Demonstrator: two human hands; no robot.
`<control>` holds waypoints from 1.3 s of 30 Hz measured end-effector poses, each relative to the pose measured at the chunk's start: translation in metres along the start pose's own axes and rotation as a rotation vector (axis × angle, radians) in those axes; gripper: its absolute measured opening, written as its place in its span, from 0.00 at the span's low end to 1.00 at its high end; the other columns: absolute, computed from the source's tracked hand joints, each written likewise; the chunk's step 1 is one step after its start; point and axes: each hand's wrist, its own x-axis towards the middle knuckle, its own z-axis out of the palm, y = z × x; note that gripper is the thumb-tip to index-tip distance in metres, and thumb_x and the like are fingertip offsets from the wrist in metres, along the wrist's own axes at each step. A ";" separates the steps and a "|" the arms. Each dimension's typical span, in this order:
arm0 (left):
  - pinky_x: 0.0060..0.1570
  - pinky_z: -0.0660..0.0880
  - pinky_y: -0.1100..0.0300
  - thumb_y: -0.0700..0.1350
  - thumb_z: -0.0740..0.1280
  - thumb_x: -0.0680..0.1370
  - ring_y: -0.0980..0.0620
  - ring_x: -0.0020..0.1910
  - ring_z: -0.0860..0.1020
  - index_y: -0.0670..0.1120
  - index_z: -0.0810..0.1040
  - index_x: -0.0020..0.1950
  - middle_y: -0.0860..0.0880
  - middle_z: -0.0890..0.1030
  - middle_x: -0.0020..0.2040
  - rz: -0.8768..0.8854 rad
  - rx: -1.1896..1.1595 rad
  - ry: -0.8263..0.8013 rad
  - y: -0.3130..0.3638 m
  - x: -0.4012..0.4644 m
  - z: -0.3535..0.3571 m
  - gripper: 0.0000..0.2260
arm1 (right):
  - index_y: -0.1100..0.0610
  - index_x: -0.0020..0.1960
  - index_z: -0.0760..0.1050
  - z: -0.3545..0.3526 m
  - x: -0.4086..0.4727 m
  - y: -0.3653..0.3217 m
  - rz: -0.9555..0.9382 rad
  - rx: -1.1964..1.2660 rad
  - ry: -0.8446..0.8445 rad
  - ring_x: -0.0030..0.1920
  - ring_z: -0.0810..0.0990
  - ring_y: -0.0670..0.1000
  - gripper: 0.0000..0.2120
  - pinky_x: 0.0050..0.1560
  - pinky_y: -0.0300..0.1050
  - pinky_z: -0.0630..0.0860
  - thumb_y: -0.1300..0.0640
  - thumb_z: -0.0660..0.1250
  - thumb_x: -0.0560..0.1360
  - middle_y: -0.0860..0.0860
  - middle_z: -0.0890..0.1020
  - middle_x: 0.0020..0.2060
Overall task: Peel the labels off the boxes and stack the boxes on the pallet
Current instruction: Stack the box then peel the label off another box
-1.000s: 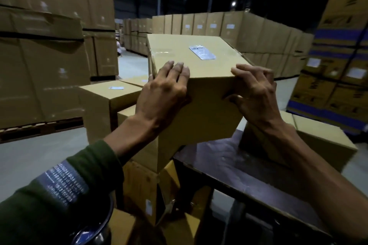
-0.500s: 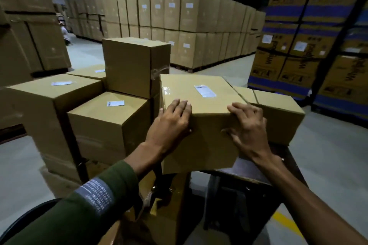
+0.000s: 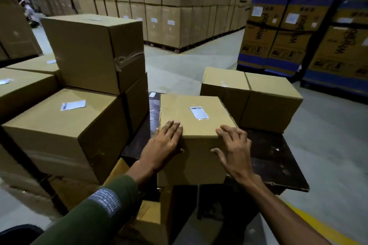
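A brown cardboard box (image 3: pixel 189 125) sits on a dark table (image 3: pixel 274 157), with a white label (image 3: pixel 198 113) stuck flat on its top. My left hand (image 3: pixel 163 145) lies over the box's near left corner, fingers flat on the top and thumb on the front face. My right hand (image 3: pixel 233 149) touches the near right corner with its fingers spread. A stack of similar boxes (image 3: pixel 59 129) stands to the left; one carries a white label (image 3: pixel 73 104), and another box (image 3: pixel 93 51) sits on top of it.
Another brown box (image 3: pixel 258 101) sits on the table behind and right of mine. Tall pallet loads of cartons (image 3: pixel 169 5) fill the back, and blue-printed cartons (image 3: pixel 298 35) stand at the right. A yellow floor line (image 3: pixel 318 224) runs at the lower right. A person (image 3: pixel 29 13) is far left.
The box came down from chest height and now rests on the table. Both hands stayed at its near corners, and my right fingers have spread and loosened.
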 end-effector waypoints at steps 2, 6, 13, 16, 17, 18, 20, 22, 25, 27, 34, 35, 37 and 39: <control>0.58 0.75 0.36 0.54 0.74 0.73 0.39 0.73 0.65 0.38 0.66 0.74 0.38 0.69 0.73 -0.003 -0.005 -0.016 -0.004 0.008 0.014 0.36 | 0.50 0.66 0.73 0.012 0.003 0.009 0.010 -0.004 -0.018 0.62 0.69 0.56 0.32 0.54 0.55 0.71 0.47 0.79 0.65 0.50 0.74 0.67; 0.57 0.76 0.37 0.51 0.79 0.67 0.39 0.70 0.70 0.37 0.71 0.70 0.37 0.73 0.70 -0.018 0.006 -0.026 -0.010 0.017 0.035 0.37 | 0.49 0.64 0.74 0.032 0.010 0.017 0.023 0.033 -0.030 0.61 0.70 0.55 0.27 0.53 0.54 0.73 0.48 0.78 0.67 0.48 0.75 0.65; 0.63 0.66 0.39 0.51 0.81 0.64 0.36 0.71 0.67 0.34 0.69 0.70 0.35 0.70 0.70 -0.061 0.037 0.008 -0.022 0.039 0.047 0.42 | 0.49 0.65 0.73 0.051 0.030 0.032 0.025 0.043 -0.064 0.61 0.70 0.55 0.30 0.53 0.52 0.72 0.44 0.77 0.67 0.48 0.74 0.66; 0.63 0.64 0.42 0.53 0.80 0.64 0.35 0.69 0.70 0.33 0.69 0.70 0.34 0.71 0.70 -0.049 0.053 0.011 -0.026 0.046 0.049 0.43 | 0.49 0.68 0.71 0.054 0.034 0.037 0.013 0.027 -0.086 0.62 0.69 0.54 0.31 0.53 0.52 0.72 0.43 0.76 0.68 0.49 0.73 0.67; 0.63 0.65 0.42 0.54 0.80 0.64 0.36 0.70 0.70 0.34 0.68 0.70 0.34 0.71 0.70 -0.043 0.055 0.011 -0.028 0.048 0.051 0.42 | 0.49 0.68 0.71 0.055 0.036 0.038 0.011 0.029 -0.088 0.62 0.69 0.54 0.32 0.53 0.52 0.72 0.43 0.76 0.68 0.49 0.72 0.67; 0.63 0.66 0.42 0.54 0.80 0.65 0.36 0.70 0.69 0.34 0.68 0.70 0.35 0.71 0.70 -0.039 0.054 0.010 -0.029 0.050 0.052 0.42 | 0.49 0.67 0.71 0.055 0.039 0.039 0.011 0.034 -0.091 0.61 0.69 0.54 0.32 0.53 0.51 0.72 0.43 0.76 0.67 0.48 0.73 0.67; 0.64 0.67 0.42 0.53 0.80 0.65 0.36 0.70 0.70 0.34 0.69 0.70 0.35 0.71 0.70 -0.037 0.053 0.010 -0.031 0.053 0.054 0.42 | 0.49 0.66 0.72 0.055 0.043 0.041 0.015 0.043 -0.096 0.61 0.69 0.53 0.32 0.52 0.51 0.72 0.43 0.77 0.66 0.48 0.73 0.66; 0.63 0.69 0.42 0.53 0.80 0.65 0.37 0.70 0.70 0.34 0.70 0.70 0.35 0.71 0.70 -0.041 0.042 0.006 -0.031 0.054 0.054 0.41 | 0.49 0.65 0.73 0.055 0.046 0.044 0.017 0.047 -0.102 0.60 0.69 0.54 0.32 0.50 0.51 0.72 0.43 0.78 0.65 0.47 0.73 0.65; 0.59 0.73 0.42 0.53 0.80 0.65 0.37 0.69 0.71 0.34 0.71 0.69 0.36 0.72 0.70 -0.051 0.027 0.018 -0.028 0.055 0.053 0.40 | 0.49 0.65 0.73 0.056 0.047 0.045 0.021 0.038 -0.119 0.60 0.69 0.54 0.32 0.50 0.51 0.72 0.43 0.78 0.65 0.46 0.73 0.65; 0.59 0.75 0.42 0.54 0.78 0.68 0.37 0.69 0.71 0.35 0.72 0.69 0.36 0.72 0.70 -0.055 0.022 0.033 -0.028 0.055 0.053 0.37 | 0.48 0.65 0.73 0.055 0.048 0.044 0.030 0.030 -0.129 0.60 0.69 0.53 0.31 0.50 0.50 0.72 0.42 0.77 0.65 0.46 0.73 0.65; 0.66 0.68 0.47 0.63 0.51 0.80 0.42 0.70 0.70 0.39 0.73 0.69 0.40 0.74 0.69 -0.055 -0.026 0.043 -0.032 0.056 0.052 0.32 | 0.47 0.64 0.75 0.049 0.052 0.040 0.090 0.076 -0.149 0.60 0.68 0.52 0.25 0.50 0.50 0.70 0.35 0.66 0.72 0.43 0.73 0.64; 0.66 0.69 0.46 0.63 0.50 0.81 0.42 0.70 0.71 0.40 0.74 0.68 0.40 0.75 0.69 -0.054 -0.043 0.043 -0.033 0.057 0.052 0.32 | 0.47 0.63 0.76 0.048 0.053 0.039 0.109 0.088 -0.156 0.60 0.67 0.51 0.25 0.50 0.50 0.70 0.33 0.63 0.73 0.43 0.73 0.64; 0.64 0.73 0.44 0.62 0.48 0.82 0.41 0.67 0.73 0.40 0.76 0.66 0.40 0.77 0.66 -0.049 -0.080 0.044 -0.037 0.059 0.050 0.31 | 0.46 0.63 0.76 0.046 0.056 0.035 0.145 0.105 -0.174 0.60 0.67 0.50 0.26 0.51 0.51 0.70 0.32 0.58 0.73 0.42 0.73 0.64; 0.61 0.75 0.42 0.62 0.46 0.83 0.41 0.64 0.76 0.42 0.78 0.62 0.41 0.79 0.63 -0.041 -0.093 0.041 -0.042 0.064 0.046 0.30 | 0.46 0.62 0.76 0.045 0.058 0.032 0.177 0.124 -0.193 0.61 0.66 0.50 0.26 0.53 0.53 0.71 0.33 0.56 0.73 0.42 0.73 0.64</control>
